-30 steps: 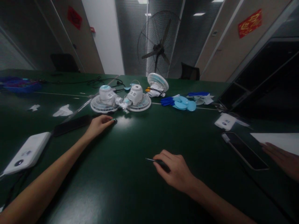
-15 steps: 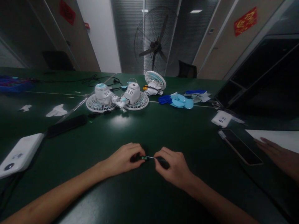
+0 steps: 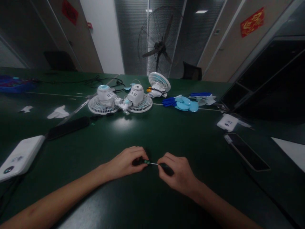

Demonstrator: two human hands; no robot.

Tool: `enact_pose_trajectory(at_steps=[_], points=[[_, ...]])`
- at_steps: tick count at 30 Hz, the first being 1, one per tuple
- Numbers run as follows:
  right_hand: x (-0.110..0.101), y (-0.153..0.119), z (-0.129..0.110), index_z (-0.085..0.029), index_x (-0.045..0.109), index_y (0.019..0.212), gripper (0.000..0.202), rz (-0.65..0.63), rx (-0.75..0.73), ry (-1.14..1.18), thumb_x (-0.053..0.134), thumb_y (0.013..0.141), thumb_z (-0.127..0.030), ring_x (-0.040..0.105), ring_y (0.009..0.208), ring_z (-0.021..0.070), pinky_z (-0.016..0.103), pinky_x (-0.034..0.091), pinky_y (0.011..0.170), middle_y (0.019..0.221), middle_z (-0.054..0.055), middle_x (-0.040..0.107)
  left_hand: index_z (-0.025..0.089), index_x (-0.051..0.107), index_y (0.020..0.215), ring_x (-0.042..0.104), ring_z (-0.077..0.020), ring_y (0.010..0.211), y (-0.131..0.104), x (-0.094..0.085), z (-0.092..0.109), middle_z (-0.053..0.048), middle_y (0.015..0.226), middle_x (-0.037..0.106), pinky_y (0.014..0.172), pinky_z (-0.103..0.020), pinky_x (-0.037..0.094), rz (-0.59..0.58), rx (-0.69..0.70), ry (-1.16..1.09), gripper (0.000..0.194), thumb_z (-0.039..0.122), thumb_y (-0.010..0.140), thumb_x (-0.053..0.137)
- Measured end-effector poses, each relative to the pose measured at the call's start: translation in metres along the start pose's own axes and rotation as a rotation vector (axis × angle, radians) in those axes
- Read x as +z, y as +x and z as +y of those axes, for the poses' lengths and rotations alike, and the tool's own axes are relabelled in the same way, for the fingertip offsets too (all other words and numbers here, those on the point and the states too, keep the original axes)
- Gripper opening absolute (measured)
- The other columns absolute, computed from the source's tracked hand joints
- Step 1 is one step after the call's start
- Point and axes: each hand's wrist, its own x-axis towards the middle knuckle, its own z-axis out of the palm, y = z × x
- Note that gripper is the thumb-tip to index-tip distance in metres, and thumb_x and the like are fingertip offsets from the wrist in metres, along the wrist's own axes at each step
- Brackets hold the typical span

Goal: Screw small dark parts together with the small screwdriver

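Between thumb and fingers, my left hand (image 3: 130, 161) pinches a small green piece (image 3: 147, 162) that looks like a circuit board, just over the dark green table. My right hand (image 3: 177, 170) is closed round the black handle of a screwdriver (image 3: 167, 169). Its thin metal shaft points left and its tip meets the right end of the board. Exactly what the tip touches is too small to make out.
White desk fans (image 3: 137, 98) lie across the table's far middle, with light blue fan blades (image 3: 186, 103) to their right. A phone (image 3: 246, 152) lies at the right. White power banks (image 3: 20, 158) and a black strip (image 3: 68, 128) are also on the table.
Another person's hand at the right edge has gone out of view, uncovering more of the white sheet's place. My hands hold nearly the same pose; the board and screwdriver tilt slightly differently.
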Motion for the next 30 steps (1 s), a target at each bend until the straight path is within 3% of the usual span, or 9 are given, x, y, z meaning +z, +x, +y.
enact_pose_trajectory(at_steps=[13, 21, 30], points=[[-0.0004, -0.0007, 0.0015, -0.020, 0.070, 0.111, 0.014, -0.086, -0.048, 0.026, 0.060, 0.102, -0.016, 0.065, 0.077, 0.0146, 0.027, 0.045, 0.064, 0.099, 0.002, 0.070, 0.020, 0.067, 0.111, 0.060, -0.0161, 0.087, 0.0013, -0.0079, 0.0020, -0.003, 0.101, 0.064, 0.074, -0.028, 0.046, -0.045, 0.013, 0.000, 0.011, 0.023, 0.100, 0.067], [0.0000, 0.0016, -0.0009, -0.023, 0.068, 0.115, 0.016, -0.126, -0.027, 0.012, 0.062, 0.101, -0.017, 0.066, 0.085, 0.0161, 0.027, 0.046, 0.069, 0.106, 0.003, 0.069, 0.022, 0.067, 0.113, 0.063, -0.0205, 0.100, 0.0017, -0.0031, 0.0002, -0.004, 0.108, 0.067, 0.089, -0.033, 0.047, -0.071, 0.058, 0.102, 0.014, 0.026, 0.099, 0.070], [-0.0018, -0.0005, -0.0035, -0.021, 0.068, 0.094, 0.008, -0.007, -0.018, -0.002, 0.060, 0.093, -0.018, 0.060, 0.068, 0.0128, 0.028, 0.040, 0.062, 0.087, 0.000, 0.066, 0.023, 0.063, 0.110, 0.062, -0.0204, 0.097, 0.0016, -0.0023, 0.0012, -0.003, 0.105, 0.065, 0.087, -0.032, 0.046, -0.057, 0.043, 0.128, 0.014, 0.024, 0.097, 0.069]])
